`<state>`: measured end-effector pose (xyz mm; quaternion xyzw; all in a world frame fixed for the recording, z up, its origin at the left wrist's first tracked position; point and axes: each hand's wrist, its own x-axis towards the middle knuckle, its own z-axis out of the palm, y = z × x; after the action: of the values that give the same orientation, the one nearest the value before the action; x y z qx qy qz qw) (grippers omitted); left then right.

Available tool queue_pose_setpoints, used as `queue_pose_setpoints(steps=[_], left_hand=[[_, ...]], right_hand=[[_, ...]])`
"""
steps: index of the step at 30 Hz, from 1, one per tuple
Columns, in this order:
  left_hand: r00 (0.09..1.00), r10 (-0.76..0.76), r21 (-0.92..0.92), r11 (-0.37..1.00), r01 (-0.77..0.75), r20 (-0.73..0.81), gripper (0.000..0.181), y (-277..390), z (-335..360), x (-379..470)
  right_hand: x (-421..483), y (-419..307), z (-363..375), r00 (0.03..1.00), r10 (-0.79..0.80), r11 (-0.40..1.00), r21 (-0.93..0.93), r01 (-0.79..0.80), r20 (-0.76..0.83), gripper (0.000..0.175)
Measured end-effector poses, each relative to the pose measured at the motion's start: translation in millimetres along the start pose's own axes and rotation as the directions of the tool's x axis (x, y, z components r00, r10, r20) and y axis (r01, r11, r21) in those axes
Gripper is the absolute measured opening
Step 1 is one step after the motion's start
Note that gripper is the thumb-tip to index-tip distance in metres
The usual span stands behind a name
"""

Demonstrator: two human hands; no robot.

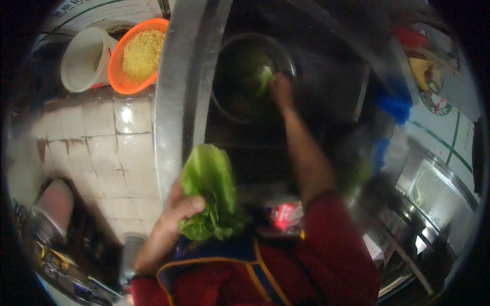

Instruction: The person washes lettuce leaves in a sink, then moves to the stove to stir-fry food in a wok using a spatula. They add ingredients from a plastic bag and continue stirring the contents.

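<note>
My left hand (pixel 178 214) grips a green head of lettuce (pixel 214 191) from its left side, thumb across the leaves. The lettuce is held in front of my apron, near the front end of a metal ledge. Stretched forward, my right hand (pixel 281 90) is inside the far right part of a large round basin (pixel 252 119). A pale green lettuce leaf (pixel 265 76) touches or lies right beside its fingertips. Blur and shadow hide whether those fingers hold the leaf. The inside of the basin is dark.
Left of the broad metal ledge (pixel 172 95) is a white-tiled surface (pixel 101 151). An orange basket (pixel 116 80) of yellow shreds and a white bucket (pixel 82 61) stand at its far end. A red package (pixel 285 216) lies close to my body. Blue plastic (pixel 396 105) is at the right.
</note>
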<state>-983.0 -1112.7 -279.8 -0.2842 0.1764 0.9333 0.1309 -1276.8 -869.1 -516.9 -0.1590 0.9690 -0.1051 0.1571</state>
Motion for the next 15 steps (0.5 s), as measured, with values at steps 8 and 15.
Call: queue_pose_setpoints(steps=[8, 15], left_hand=[[0.999, -0.027, -0.015, 1.000, 0.026, -0.030, 0.094, 0.6, -3.1, 6.7], [1.000, 0.000, 0.065, 0.998, 0.001, -0.020, 0.096, 5.6, -1.3, 21.8]], right_hand=[[4.9, -13.0, 37.5, 0.962, -0.212, 0.848, -0.458, 0.267, 0.170, 0.030], [7.3, 0.4, 47.4, 0.957, -0.251, 0.873, -0.393, 0.289, 0.146, 0.031]])
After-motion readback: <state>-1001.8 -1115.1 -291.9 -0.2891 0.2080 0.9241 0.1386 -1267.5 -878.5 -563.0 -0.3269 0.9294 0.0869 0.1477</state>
